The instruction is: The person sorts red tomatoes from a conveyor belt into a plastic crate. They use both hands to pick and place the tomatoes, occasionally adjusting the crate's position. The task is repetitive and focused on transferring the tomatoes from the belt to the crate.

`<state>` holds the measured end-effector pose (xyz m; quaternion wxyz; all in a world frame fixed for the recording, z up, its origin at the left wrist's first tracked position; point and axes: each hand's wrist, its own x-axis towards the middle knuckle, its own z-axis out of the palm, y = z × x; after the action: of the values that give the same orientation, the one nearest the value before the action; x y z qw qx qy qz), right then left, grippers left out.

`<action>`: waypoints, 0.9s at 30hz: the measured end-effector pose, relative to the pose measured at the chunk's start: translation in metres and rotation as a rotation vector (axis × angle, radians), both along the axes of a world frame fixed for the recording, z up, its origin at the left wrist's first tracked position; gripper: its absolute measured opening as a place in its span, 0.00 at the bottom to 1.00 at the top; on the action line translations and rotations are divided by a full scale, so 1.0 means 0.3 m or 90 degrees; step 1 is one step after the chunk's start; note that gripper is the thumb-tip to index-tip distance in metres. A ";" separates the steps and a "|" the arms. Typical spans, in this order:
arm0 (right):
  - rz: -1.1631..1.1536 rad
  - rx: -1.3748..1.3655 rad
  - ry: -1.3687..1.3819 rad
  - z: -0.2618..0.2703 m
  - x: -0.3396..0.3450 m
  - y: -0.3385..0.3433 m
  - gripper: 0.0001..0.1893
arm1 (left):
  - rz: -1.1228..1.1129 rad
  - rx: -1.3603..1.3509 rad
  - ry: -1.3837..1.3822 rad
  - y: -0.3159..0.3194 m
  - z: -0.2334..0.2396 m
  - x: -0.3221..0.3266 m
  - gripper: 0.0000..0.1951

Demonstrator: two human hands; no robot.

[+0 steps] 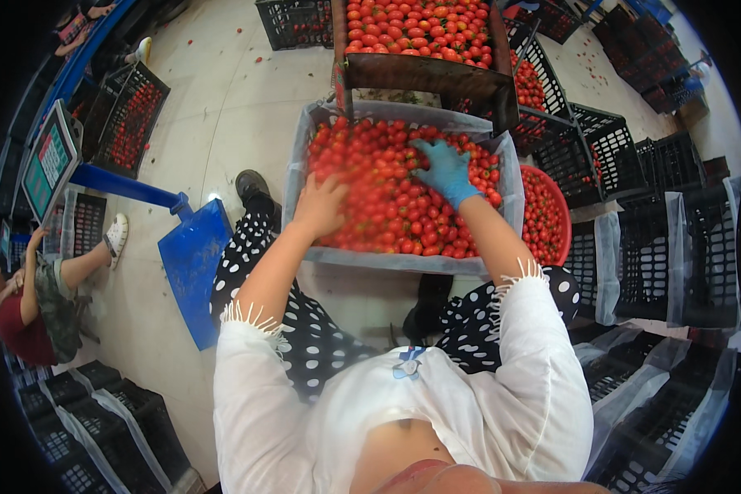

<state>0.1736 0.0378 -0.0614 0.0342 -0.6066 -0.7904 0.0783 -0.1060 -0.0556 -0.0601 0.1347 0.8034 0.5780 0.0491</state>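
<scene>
Before me stands a crate lined with pale sheeting, filled with small oval red tomatoes. My left hand, bare, lies on the tomatoes at the crate's left side, fingers slightly apart; a blur over that area softens its fingertips. Toward the right back, my right hand wears a blue glove and spreads its fingers across the tomato surface. I see nothing gripped in either hand. Just beyond the crate, a metal-edged chute holds more tomatoes.
A red basin of tomatoes touches the crate's right side. Black plastic crates line the right; more stand at lower left. A blue platform scale with a display is at left, near a seated person.
</scene>
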 end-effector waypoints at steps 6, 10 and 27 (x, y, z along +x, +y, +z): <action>0.011 0.026 0.125 -0.054 0.207 0.040 0.29 | -0.029 -0.122 0.151 -0.036 0.057 0.012 0.28; 0.004 0.037 0.120 -0.061 0.277 -0.012 0.26 | -0.022 -0.219 0.184 -0.033 0.091 0.039 0.29; 0.068 -0.039 0.036 0.019 0.279 -0.430 0.27 | -0.153 -0.020 0.066 -0.046 -0.018 0.251 0.26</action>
<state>0.2574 -0.0913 -0.0557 0.0337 -0.5617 -0.8177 0.1215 -0.0306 -0.0694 -0.0656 0.1222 0.8659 0.4847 -0.0181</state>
